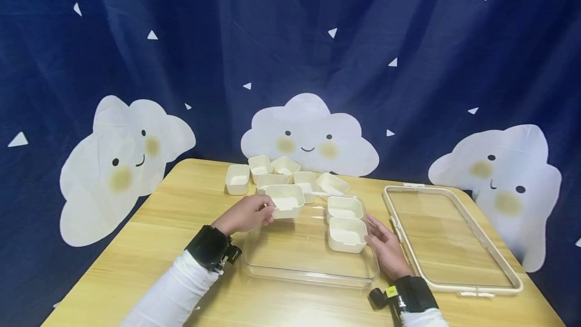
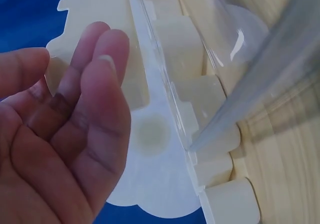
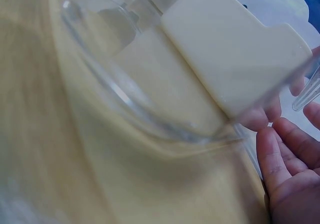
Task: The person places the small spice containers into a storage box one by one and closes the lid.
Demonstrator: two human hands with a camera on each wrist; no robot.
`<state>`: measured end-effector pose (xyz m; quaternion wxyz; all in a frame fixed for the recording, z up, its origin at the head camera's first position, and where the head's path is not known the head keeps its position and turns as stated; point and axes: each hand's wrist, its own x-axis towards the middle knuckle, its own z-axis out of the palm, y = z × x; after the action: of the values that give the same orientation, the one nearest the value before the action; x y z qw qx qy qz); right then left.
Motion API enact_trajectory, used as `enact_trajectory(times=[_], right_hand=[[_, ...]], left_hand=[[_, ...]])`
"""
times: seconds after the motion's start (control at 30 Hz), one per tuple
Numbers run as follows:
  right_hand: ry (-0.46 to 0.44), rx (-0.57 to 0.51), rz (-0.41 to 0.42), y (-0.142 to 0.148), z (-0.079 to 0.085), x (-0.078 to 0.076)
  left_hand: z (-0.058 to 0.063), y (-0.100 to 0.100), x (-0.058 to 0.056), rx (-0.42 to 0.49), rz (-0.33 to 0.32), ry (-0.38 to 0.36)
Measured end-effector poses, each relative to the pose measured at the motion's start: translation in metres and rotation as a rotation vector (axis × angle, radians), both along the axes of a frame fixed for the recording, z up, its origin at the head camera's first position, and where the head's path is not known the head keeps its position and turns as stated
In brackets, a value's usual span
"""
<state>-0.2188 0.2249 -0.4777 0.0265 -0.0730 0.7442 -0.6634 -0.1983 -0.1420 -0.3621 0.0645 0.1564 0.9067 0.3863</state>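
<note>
My left hand (image 1: pixel 247 214) pinches a small cream bin (image 1: pixel 287 210) by its left side, holding it level above the far left part of a clear plastic box (image 1: pixel 313 279). In the left wrist view, the bin (image 2: pixel 107 13) is partly covered by the fingers (image 2: pixel 102 91). Two more cream bins stand inside the box against its right wall, a front one (image 1: pixel 347 244) and one behind it (image 1: pixel 345 202). At that wall, my right hand (image 1: pixel 389 252) rests from outside with loosely bent fingers. The right wrist view shows its fingertips (image 3: pixel 272 159) touching the clear wall beside a bin (image 3: pixel 220 43).
Several loose cream bins (image 1: pixel 237 178) stand behind the box, one tilted bin (image 1: pixel 333 183) among them. A clear lid with a cream frame (image 1: pixel 467 285) lies on the wooden table (image 1: pixel 181 206) to the right. A dark blue curtain (image 1: pixel 290 39) with clouds hangs behind.
</note>
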Motion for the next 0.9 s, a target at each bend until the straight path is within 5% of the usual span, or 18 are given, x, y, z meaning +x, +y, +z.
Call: enact_trajectory(times=[0.33,0.9], right_hand=[[-0.001,0.024,-0.002,-0.002,0.004,-0.001],[0.010,0.014,-0.018,-0.002,0.002,0.000]], left_hand=[[0.003,0.005,-0.012,0.037,-0.025,-0.143],[0.011,0.023,-0.024,0.049,-0.104,-0.214]])
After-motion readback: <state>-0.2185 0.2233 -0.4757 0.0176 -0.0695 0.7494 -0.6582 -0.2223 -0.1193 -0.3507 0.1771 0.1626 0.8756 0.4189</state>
